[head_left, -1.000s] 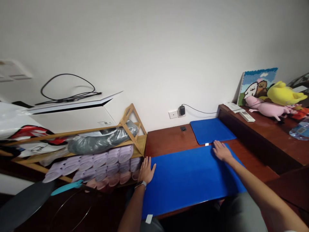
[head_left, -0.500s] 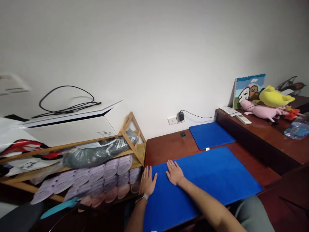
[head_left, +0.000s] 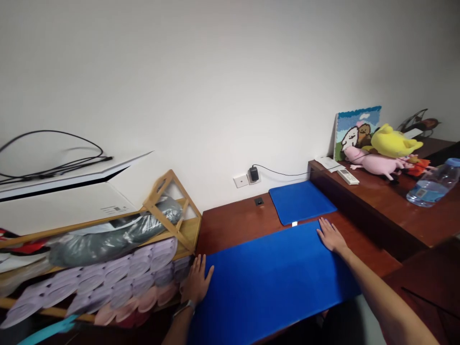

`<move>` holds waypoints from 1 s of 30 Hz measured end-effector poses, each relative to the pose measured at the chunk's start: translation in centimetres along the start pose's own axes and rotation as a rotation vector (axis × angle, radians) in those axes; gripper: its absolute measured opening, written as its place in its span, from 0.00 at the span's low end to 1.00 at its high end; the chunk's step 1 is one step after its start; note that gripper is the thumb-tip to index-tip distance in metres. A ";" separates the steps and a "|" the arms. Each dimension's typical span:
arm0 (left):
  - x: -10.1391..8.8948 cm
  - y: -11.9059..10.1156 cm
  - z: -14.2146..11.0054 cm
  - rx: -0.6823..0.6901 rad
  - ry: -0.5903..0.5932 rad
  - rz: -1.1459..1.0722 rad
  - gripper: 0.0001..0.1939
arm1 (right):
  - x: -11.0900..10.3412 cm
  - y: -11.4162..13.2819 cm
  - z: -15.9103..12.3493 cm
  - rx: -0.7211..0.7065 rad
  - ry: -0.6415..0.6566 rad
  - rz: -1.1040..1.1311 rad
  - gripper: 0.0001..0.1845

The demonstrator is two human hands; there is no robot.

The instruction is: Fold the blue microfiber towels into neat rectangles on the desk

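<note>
A large blue mat [head_left: 262,282] lies flat along the front of the brown wooden desk [head_left: 230,220]. My left hand [head_left: 197,280], with a watch on its wrist, rests at the mat's left edge, fingers stretched out. Toward the mat's far right corner, my right hand [head_left: 331,235] lies palm down with its fingers spread. Neither hand holds anything. Behind the large mat, a smaller blue mat [head_left: 302,202] with a white tag lies near the wall.
On the left stands a wooden rack [head_left: 196,227] with purple and pink slippers [head_left: 129,266] and a plastic-wrapped grey bundle [head_left: 115,237]. A white box [head_left: 68,203] sits above. The raised right surface holds plush toys [head_left: 377,163], a remote control [head_left: 348,177] and a water bottle [head_left: 431,187].
My right hand has slid rightward across the large mat, from near my left hand to its far right part. My left hand stays at the left edge. The view has turned slightly right.
</note>
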State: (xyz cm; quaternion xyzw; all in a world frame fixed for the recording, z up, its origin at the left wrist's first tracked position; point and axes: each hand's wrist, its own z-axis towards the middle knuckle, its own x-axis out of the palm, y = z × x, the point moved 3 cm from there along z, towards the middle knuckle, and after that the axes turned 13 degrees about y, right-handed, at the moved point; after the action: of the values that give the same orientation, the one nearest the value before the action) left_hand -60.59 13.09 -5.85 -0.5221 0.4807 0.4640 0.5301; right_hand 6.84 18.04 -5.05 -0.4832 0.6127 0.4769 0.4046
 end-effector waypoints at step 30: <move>-1.3 -4.0 -16.3 0.144 0.000 0.004 0.32 | 7.5 44.9 -20.4 -0.692 0.111 0.156 0.36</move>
State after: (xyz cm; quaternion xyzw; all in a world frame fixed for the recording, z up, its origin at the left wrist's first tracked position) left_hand -57.14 -3.32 -4.00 -0.4815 0.5139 0.4294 0.5654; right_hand -39.29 0.13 0.86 -0.5686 0.4711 0.6585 0.1454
